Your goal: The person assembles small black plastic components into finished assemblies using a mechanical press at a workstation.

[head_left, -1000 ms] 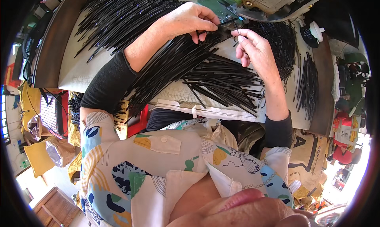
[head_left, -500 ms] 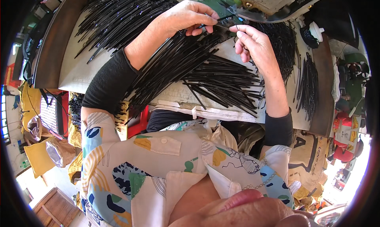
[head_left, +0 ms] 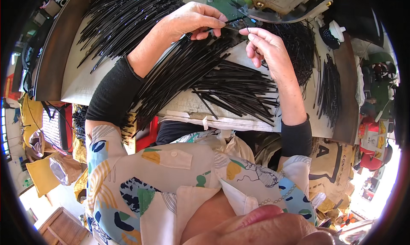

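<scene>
Close to the machine at the far side of the table, my left hand (head_left: 194, 22) pinches a thin black tube-like strip (head_left: 236, 20), which points right and slightly away. My right hand (head_left: 270, 47) faces it from the right, thumb and forefinger closed on a thin dark strand that reaches up to the strip; where the two meet is small and blurred. The other right fingers are curled. Below my hands lies a loose bundle of long black strips (head_left: 179, 72), with a second bundle (head_left: 239, 88) crossing to its right.
A large heap of black strips (head_left: 128, 25) covers the table's far left. Tangled thin black strands (head_left: 294, 52) lie behind my right wrist, and a smaller bundle (head_left: 329, 89) sits near the right edge. A grey-and-green machine (head_left: 273, 3) stands at the far side.
The whole view has shifted slightly, so my hands and the table appear a little further left. Both hands keep their pinches, and the strip's end shows more clearly between them.
</scene>
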Demonstrator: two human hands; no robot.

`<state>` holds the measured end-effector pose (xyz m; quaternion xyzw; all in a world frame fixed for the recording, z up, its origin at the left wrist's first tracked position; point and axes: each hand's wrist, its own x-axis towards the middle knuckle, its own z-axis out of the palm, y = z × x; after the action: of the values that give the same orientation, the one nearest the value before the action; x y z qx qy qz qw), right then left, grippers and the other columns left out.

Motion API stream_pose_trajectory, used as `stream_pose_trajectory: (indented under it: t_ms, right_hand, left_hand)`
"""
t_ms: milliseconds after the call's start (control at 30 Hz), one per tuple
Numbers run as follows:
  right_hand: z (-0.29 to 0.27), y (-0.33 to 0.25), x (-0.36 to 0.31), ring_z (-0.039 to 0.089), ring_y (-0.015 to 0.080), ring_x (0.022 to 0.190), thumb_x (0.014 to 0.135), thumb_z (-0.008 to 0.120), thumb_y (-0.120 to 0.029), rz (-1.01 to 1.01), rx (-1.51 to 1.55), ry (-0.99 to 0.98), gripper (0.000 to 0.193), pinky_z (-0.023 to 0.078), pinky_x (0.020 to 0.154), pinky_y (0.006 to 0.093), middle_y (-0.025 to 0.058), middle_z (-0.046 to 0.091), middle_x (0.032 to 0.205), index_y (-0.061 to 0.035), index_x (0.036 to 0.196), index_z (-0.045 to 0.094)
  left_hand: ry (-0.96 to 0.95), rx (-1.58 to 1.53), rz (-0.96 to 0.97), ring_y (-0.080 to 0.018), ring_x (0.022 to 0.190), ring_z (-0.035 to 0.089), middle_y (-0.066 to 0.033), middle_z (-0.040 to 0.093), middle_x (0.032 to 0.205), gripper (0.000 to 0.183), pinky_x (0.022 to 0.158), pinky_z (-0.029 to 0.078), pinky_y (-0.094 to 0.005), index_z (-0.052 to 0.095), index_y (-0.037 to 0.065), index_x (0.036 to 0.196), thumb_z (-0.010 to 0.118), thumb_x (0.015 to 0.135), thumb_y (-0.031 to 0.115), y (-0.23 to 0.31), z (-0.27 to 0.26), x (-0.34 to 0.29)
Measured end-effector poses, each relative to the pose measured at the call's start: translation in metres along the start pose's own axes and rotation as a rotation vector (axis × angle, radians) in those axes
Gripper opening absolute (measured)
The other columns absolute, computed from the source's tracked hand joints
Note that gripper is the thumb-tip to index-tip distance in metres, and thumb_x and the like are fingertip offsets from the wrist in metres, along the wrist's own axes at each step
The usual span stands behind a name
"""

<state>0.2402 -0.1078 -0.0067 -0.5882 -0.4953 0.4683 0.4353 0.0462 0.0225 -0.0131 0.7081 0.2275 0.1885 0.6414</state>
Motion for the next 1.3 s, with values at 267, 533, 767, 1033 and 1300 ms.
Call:
stream_pose_trajectory:
  t_ms: [267,533,767,1033,1300]
  right_hand:
    - [-0.002,0.011,0.008,0.057,0.0108,0.054,0.087,0.053,-0.013,-0.043,0.341,0.076,0.027,0.045,0.049,0.0210,0.0066,0.061,0.071,0.0035,0.109,0.055]
    - [-0.028,0.040,0.014,0.063,0.0156,0.077,0.086,0.057,-0.009,-0.177,0.840,0.162,0.022,0.055,0.067,0.0273,0.0092,0.064,0.088,0.0014,0.105,0.058]
    - [-0.020,0.030,0.016,0.063,0.0194,0.079,0.088,0.055,-0.014,-0.151,0.718,0.237,0.022,0.054,0.068,0.0303,0.0099,0.061,0.090,0.0025,0.103,0.059]
    - [-0.019,0.027,0.013,0.062,0.0167,0.069,0.087,0.056,-0.014,-0.118,0.692,0.262,0.022,0.053,0.061,0.0282,0.0080,0.061,0.083,0.0034,0.101,0.059]
    - [-0.015,0.025,0.013,0.061,0.0159,0.067,0.088,0.056,-0.015,-0.087,0.669,0.235,0.023,0.053,0.058,0.0268,0.0088,0.060,0.082,0.0038,0.102,0.059]
  left_hand:
    - [0.051,-0.186,-0.081,-0.0086,0.042,0.046,-0.0105,0.064,0.074,0.031,0.035,0.032,-0.0207,0.061,-0.007,0.099,0.063,0.079,0.016,-0.001,0.008,-0.009]
    - [-0.015,-0.211,-0.045,-0.0140,0.049,0.060,-0.0117,0.066,0.073,0.028,0.039,0.047,-0.0225,0.060,-0.010,0.095,0.060,0.079,0.012,0.005,0.054,-0.019]
    - [0.133,0.825,0.096,-0.0166,0.052,0.062,-0.0105,0.065,0.071,0.023,0.054,0.050,-0.0284,0.066,0.004,0.091,0.055,0.084,0.023,0.010,0.009,-0.022]
    - [0.300,1.351,0.153,-0.0290,0.075,0.063,-0.0113,0.065,0.076,0.016,0.067,0.050,-0.0378,0.066,0.008,0.081,0.059,0.075,0.020,-0.011,-0.019,-0.026]
    - [0.316,1.352,0.207,-0.0289,0.075,0.062,-0.0116,0.063,0.073,0.013,0.067,0.050,-0.0377,0.063,0.005,0.076,0.059,0.073,0.018,-0.011,-0.019,-0.028]
